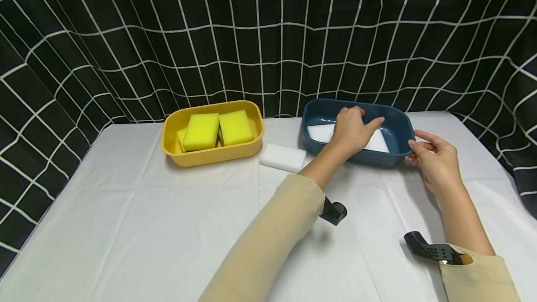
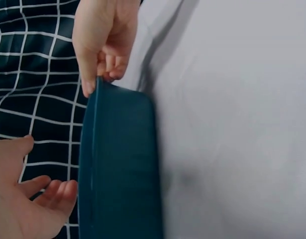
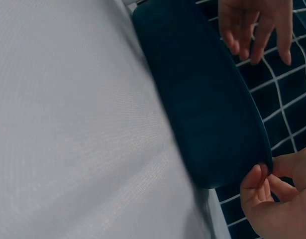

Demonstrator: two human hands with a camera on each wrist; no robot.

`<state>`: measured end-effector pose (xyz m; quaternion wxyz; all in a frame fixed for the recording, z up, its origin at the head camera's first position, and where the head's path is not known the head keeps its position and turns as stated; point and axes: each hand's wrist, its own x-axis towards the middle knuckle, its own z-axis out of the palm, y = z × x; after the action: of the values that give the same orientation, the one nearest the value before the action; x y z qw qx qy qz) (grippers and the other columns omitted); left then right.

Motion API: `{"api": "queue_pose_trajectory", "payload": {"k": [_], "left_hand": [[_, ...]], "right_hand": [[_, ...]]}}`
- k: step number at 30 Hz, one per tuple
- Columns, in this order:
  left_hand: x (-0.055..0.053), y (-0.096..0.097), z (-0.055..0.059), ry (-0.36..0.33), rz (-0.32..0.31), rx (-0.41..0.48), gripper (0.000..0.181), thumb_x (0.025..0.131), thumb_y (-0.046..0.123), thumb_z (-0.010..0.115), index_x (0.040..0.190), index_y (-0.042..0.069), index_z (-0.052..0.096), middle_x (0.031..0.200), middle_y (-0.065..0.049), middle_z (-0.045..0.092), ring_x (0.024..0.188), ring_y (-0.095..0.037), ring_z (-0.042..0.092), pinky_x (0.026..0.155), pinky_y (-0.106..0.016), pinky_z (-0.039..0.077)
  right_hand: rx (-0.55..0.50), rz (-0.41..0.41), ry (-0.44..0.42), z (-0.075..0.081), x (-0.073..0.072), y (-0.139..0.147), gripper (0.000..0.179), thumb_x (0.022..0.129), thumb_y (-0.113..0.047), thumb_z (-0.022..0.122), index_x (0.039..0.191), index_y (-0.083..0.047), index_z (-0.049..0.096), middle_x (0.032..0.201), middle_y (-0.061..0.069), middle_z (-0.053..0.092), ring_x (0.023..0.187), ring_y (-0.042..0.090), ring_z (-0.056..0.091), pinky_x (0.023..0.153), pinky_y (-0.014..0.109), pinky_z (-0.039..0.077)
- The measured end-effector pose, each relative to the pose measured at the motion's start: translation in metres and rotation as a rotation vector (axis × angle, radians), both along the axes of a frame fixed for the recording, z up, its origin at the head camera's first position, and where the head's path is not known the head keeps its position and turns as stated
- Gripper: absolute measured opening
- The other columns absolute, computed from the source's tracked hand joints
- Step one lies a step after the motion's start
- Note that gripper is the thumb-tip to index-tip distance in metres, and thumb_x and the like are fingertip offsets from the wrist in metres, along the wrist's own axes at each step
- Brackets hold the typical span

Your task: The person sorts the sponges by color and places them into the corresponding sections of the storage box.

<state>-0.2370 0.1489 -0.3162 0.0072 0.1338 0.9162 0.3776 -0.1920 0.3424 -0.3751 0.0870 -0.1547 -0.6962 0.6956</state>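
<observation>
A dark blue container [image 1: 379, 156] sits at the right of the table, with white sponge blocks [image 1: 377, 141] lying inside it. How many blocks there are cannot be told, since my left hand [image 1: 351, 129] covers part of them. That hand hovers over the container, thumb spread and fingers loosely bent, with nothing visible in its grasp in the left wrist view. At the container's right end, my right hand [image 1: 438, 160] pinches the rim between thumb and fingers. Another white sponge block [image 1: 283, 157] lies on the cloth just left of the container.
To the left stands a yellow container [image 1: 214, 156] holding several yellow sponges [image 1: 201, 132]. White cloth [image 1: 168, 232] covers the table. A black curtain with a white grid [image 1: 260, 36] hangs behind it and at both sides.
</observation>
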Motion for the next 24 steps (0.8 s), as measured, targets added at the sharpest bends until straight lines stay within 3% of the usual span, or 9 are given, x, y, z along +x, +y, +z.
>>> {"api": "queue_pose_trajectory", "payload": {"k": [8, 13, 24], "left_hand": [[0.012, -0.018, -0.006, 0.104, -0.070, 0.035, 0.047, 0.108, 0.037, 0.062, 0.142, 0.006, 0.065, 0.135, -0.007, 0.064, 0.126, -0.014, 0.061, 0.103, -0.017, 0.051], [0.020, -0.030, -0.007, 0.191, -0.093, -0.005, 0.044, 0.108, 0.035, 0.062, 0.142, 0.007, 0.065, 0.135, -0.008, 0.065, 0.124, -0.015, 0.063, 0.102, -0.017, 0.052], [0.032, -0.066, -0.007, 0.247, -0.118, 0.089, 0.046, 0.107, 0.030, 0.065, 0.144, 0.003, 0.062, 0.131, -0.012, 0.063, 0.120, -0.021, 0.064, 0.100, -0.022, 0.053]], "right_hand": [[0.014, -0.008, -0.003, 0.000, -0.001, -0.001, 0.063, 0.104, -0.003, 0.060, 0.159, 0.009, 0.034, 0.081, -0.007, 0.059, 0.059, 0.003, 0.061, 0.055, 0.013, 0.055], [0.019, -0.015, -0.006, -0.001, -0.001, 0.000, 0.063, 0.104, -0.003, 0.060, 0.159, 0.009, 0.035, 0.082, -0.007, 0.059, 0.059, 0.003, 0.060, 0.055, 0.013, 0.055], [0.023, -0.014, -0.003, -0.001, -0.001, -0.001, 0.062, 0.104, -0.002, 0.059, 0.160, 0.010, 0.034, 0.081, -0.007, 0.058, 0.059, 0.003, 0.060, 0.055, 0.013, 0.055]]}}
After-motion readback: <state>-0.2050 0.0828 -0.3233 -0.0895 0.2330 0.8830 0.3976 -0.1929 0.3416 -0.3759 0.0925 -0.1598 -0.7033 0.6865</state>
